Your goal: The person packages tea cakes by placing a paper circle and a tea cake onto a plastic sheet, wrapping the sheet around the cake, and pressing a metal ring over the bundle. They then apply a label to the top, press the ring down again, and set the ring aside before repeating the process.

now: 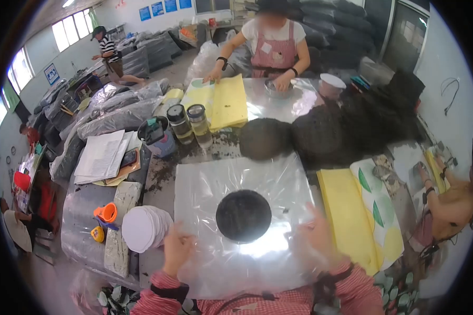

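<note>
A clear plastic sheet [205,184] lies spread in front of me, wrinkled and glossy. On its middle rests a round black disc [243,216] of dark material. My left hand [178,248] is at the sheet's left edge, its fingers bent and pinched on the plastic. At the right edge is my right hand [319,237], smeared by motion, its fingertips overlapping the sheet; I cannot tell how it grips. Just left of my left hand sits a stack of white paper discs [146,229].
Dark round piles [266,138] stand beyond the sheet, with lidded jars [198,126] to their left. Yellow paper [347,215] lies to the right. A person in a striped apron [273,50] works across the table; another person's arm [439,202] reaches in at right.
</note>
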A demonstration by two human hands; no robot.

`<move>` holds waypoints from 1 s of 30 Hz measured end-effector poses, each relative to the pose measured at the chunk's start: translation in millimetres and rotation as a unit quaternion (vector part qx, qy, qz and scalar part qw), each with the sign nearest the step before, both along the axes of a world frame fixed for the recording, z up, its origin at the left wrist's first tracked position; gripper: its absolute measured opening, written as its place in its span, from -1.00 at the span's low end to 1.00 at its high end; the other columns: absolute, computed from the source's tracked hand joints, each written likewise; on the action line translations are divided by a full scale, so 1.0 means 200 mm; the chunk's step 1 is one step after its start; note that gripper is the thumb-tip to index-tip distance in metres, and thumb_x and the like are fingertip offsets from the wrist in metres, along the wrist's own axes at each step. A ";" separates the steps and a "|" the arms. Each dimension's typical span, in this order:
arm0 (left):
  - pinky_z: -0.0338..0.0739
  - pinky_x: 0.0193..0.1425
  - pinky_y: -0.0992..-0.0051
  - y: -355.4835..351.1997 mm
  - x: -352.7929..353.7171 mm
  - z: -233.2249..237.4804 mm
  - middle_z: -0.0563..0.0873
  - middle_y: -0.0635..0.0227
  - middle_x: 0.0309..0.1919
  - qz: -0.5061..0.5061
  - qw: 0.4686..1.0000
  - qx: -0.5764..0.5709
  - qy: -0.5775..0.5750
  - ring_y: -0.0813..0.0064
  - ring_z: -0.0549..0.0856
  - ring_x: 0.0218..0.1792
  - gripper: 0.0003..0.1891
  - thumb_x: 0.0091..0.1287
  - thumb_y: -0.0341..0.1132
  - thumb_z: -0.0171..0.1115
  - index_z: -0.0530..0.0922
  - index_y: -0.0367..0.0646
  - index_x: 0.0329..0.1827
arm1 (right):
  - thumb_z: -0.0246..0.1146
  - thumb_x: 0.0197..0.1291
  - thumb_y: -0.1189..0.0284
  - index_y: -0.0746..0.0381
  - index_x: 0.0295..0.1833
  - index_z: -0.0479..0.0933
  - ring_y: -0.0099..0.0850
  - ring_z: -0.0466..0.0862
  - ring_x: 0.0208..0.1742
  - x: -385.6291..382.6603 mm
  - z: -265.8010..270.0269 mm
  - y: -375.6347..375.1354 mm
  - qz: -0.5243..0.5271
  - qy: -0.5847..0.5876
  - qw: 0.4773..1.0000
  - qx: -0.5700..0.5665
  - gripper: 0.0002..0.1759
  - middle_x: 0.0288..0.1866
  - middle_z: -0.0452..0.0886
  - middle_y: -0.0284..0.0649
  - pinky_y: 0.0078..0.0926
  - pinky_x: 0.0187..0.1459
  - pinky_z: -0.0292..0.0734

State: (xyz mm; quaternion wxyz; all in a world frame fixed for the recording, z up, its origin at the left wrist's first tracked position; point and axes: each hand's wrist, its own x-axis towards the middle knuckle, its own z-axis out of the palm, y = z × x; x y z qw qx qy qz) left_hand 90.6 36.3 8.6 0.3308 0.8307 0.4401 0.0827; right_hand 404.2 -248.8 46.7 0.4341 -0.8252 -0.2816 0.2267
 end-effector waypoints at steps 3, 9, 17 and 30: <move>0.70 -0.33 0.36 0.10 0.00 0.20 0.81 0.08 -0.13 0.078 0.917 -0.254 -0.299 0.23 0.82 -0.36 -0.35 0.32 -0.43 0.37 0.33 -0.36 0.45 | 0.41 0.19 0.62 0.34 0.42 0.42 -0.45 0.76 -0.28 0.20 0.17 -0.04 -0.102 0.187 0.928 0.306 -0.34 -0.28 0.79 -0.19 -0.49 -0.12 0.69; 0.55 0.21 0.12 -0.13 0.13 -0.26 0.75 0.13 -0.04 -0.114 0.935 0.184 -0.282 0.18 0.68 0.17 -0.57 0.31 -0.25 0.43 0.61 -0.18 0.20 | 0.63 0.01 0.32 0.34 0.39 0.45 -0.05 0.69 0.23 0.02 -0.12 -0.05 0.100 -0.226 0.967 -0.065 -0.16 0.34 0.57 0.14 -0.22 0.29 0.58; 0.34 0.36 0.14 -0.26 0.62 -0.24 0.67 0.35 -0.31 -0.206 0.947 0.231 -0.090 0.19 0.62 -0.21 -0.77 0.25 -0.17 0.41 0.61 -0.12 -0.38 | 0.50 0.15 0.31 0.25 0.69 -0.06 -0.06 0.22 0.64 -0.15 -0.48 0.45 -0.053 0.310 0.858 0.407 0.14 0.67 0.11 0.12 -0.17 0.53 0.24; 0.37 0.45 0.25 -0.18 0.72 -0.06 0.50 0.03 0.34 -0.207 0.933 0.008 -0.295 0.06 0.51 0.37 -0.46 0.32 -0.32 0.39 0.46 -0.23 0.35 | 0.35 0.12 0.47 0.29 0.09 0.60 -0.19 0.65 0.20 -0.15 -0.23 0.59 0.230 -0.308 0.923 0.015 -0.62 0.04 0.69 -0.05 -0.25 0.24 0.54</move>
